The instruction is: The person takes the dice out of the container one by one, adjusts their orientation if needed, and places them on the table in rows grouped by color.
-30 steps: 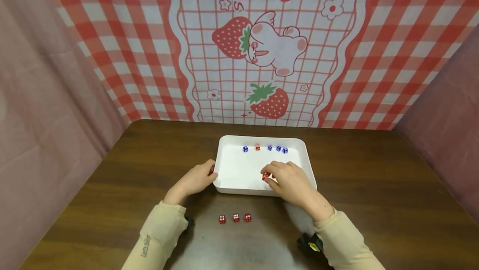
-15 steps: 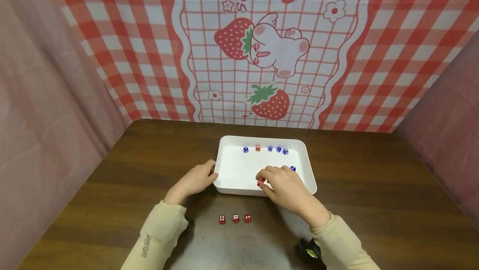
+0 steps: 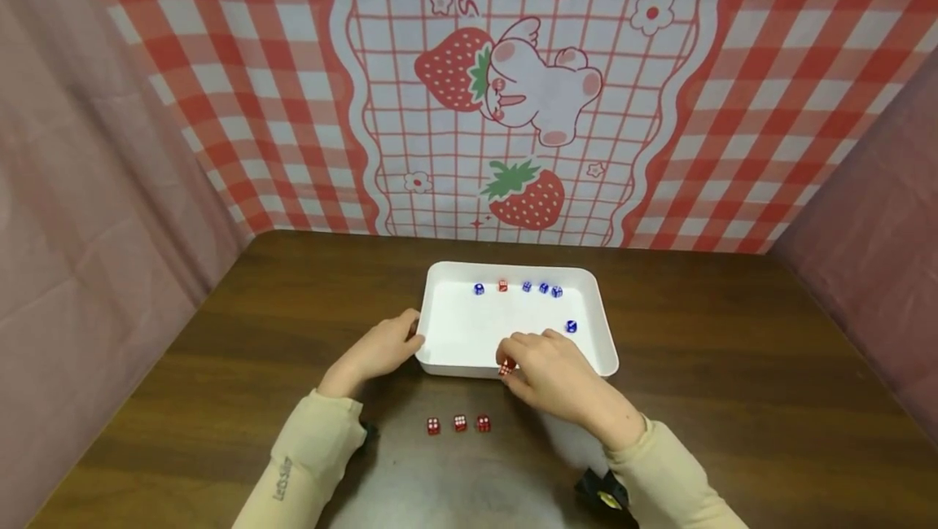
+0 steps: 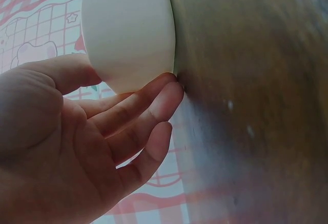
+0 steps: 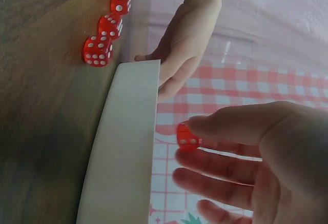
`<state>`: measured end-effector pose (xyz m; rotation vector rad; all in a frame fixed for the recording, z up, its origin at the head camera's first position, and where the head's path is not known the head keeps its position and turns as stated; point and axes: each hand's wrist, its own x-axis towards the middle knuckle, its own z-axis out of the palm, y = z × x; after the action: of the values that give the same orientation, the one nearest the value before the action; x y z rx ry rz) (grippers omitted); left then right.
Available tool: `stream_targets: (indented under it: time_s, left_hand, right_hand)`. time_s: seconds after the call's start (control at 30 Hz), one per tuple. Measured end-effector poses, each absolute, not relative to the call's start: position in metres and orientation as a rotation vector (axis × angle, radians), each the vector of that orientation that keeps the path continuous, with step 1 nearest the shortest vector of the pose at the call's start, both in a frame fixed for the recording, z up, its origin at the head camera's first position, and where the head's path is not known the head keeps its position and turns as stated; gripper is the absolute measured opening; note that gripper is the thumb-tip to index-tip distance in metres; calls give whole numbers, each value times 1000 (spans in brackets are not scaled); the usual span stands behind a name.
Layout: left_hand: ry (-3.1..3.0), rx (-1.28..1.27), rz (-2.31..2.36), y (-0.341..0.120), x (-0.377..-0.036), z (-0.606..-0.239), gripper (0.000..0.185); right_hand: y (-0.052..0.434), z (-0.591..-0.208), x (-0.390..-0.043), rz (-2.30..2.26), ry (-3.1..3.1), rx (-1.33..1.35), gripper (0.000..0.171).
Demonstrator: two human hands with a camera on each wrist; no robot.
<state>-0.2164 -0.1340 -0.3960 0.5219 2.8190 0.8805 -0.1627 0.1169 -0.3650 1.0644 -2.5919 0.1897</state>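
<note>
Red and see-through, the die (image 3: 506,367) is pinched in the right hand (image 3: 551,373) over the near rim of the white tray (image 3: 599,325), and the row of three red dice (image 3: 458,424) lies nearer the person and a little left. Left wrist view: the left hand (image 4: 77,147) rests straight fingers on the tray's corner. Right wrist view: thumb and finger clamp the die beside the rim.

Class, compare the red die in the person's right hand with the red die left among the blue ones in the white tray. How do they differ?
The held red die is pinched by the right hand and lifted above the white tray, over its near rim; the tray's red die lies untouched on the tray floor by the far wall. The held die has no dice beside it; the tray's die sits in a row with blue dice. Both are small, red, with white pips.
</note>
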Motion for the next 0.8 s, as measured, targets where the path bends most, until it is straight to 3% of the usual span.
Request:
stream_targets:
  time_s: [0.8]
  left_hand:
    - [2822,534,871,-134,-216,-394,24]
  right_hand:
    - [104,-369,-141,88,-2817,1279,11]
